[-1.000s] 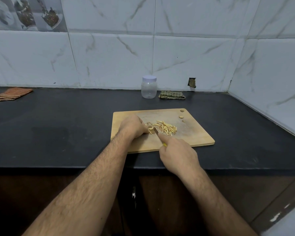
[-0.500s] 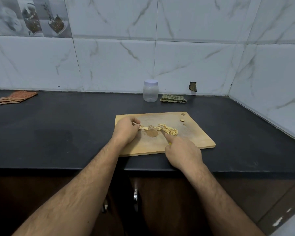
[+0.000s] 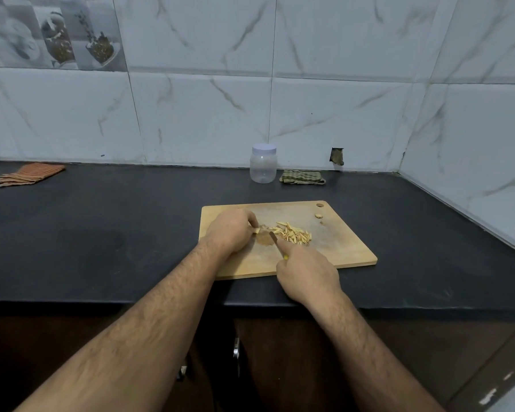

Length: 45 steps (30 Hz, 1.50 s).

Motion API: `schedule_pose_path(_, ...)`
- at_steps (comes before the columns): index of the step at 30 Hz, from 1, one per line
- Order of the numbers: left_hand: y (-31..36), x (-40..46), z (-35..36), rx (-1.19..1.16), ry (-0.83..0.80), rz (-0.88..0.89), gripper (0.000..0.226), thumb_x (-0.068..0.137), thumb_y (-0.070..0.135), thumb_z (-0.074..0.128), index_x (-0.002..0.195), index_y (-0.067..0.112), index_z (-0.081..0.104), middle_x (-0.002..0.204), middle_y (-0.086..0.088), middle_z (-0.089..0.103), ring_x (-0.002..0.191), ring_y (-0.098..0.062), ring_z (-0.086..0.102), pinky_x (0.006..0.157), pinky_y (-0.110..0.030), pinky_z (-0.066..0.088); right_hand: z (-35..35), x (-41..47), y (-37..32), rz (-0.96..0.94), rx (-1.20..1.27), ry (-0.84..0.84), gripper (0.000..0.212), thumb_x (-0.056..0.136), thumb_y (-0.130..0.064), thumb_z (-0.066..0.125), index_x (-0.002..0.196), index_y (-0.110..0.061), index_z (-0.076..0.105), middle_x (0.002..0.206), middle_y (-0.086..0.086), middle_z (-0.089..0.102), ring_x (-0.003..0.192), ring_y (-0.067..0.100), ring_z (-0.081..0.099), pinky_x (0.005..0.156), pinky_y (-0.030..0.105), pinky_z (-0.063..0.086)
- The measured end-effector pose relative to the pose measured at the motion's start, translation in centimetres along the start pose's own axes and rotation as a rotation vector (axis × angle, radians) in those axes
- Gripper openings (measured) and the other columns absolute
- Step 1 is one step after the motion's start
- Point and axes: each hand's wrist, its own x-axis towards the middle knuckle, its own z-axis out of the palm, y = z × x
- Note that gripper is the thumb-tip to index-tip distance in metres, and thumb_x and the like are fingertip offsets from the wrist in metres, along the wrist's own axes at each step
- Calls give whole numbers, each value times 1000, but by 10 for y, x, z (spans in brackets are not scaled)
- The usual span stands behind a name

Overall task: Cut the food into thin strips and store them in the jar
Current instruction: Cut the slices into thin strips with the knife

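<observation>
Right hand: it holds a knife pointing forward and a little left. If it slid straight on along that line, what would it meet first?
Probably the small piece of food pinched by the left hand, just past the knife tip held by the right hand. The pile of strips lies right of that line. Depth is unclear.

Two bare forearms are showing from the bottom edge, both covered in dark hair from elbow end to wrist. No sleeves are reaching into view; no watch, ring, band or glove is showing on either arm. Left hand is showing its back, knuckles rounded, hair thinning out past the wrist. Right hand is also showing its back, knuckle ridges and tendon lines faintly visible, one finger showing a short nail tip. Both wrists are looking narrower than the forearms behind them. Wide-angle lens is making the arms look broad near the frame bottom and tapering toward the hands.
</observation>
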Motion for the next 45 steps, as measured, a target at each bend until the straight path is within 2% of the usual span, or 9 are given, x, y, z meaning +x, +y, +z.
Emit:
schedule_pose_path(5,4,2,-6,20,9,-3,7,92,23,65,91,30,67,105,4,66,86,-13,59,73,-29,49,1,1,0,3,-4,5,53,98,-20,39,149,-35,37,130,-3,61,112,20,58,88,37,52)
schedule_pose_path(9,12,2,-13,18,5,-6,6,88,24,71,83,27,71,96,8,71,90,-12,64,82,-32,55,1,0,0,2,7,-3,53,98,-21,40,150,-35,37,131,-2,61,113,21,57,89,37,51)
schedule_pose_path(11,14,3,-15,-51,-17,-57,10,86,21,72,77,25,72,89,7,73,89,-12,66,81,-32,56,-1,0,1,3,16,-14,55,98,-21,39,150,-36,36,135,-2,59,117,22,56,91,37,49)
schedule_pose_path(16,17,-2,-16,-274,-165,-228,8,80,18,78,83,12,78,84,-1,75,78,-16,65,81,-35,56,-3,0,2,-4,30,-51,57,95,-20,39,150,-36,37,138,0,57,120,24,54,92,38,47)
schedule_pose_path(20,20,-7,-21,-320,-221,-260,13,86,14,69,81,6,78,69,-2,70,56,-14,52,61,-29,46,-4,1,1,-5,24,-55,57,95,-19,39,148,-37,39,136,-1,58,119,24,55,93,38,48)
schedule_pose_path(24,17,-7,-23,-368,-252,-256,13,89,11,66,83,6,76,69,-4,69,57,-15,52,55,-26,44,-5,3,0,9,15,-65,56,95,-19,40,149,-37,38,135,-1,59,118,22,56,93,38,50)
schedule_pose_path(28,14,-11,-15,-390,-250,-210,11,85,7,73,79,17,71,53,3,59,49,-11,49,47,-23,41,-4,4,-2,12,32,-60,59,95,-20,40,150,-41,36,136,-1,59,118,23,56,92,37,50)
schedule_pose_path(41,9,-12,-8,-507,-209,-237,13,80,12,81,74,16,71,52,5,60,48,-9,50,47,-21,45,-4,4,-11,-7,3,-33,58,96,-17,39,150,-38,35,137,1,58,120,25,54,90,37,46)
schedule_pose_path(45,6,-12,-6,-516,-193,-230,13,79,13,82,72,17,72,54,4,62,48,-8,52,47,-21,45,-3,2,-13,-17,-29,-43,57,96,-15,39,149,-38,36,132,1,60,118,24,55,82,34,44)
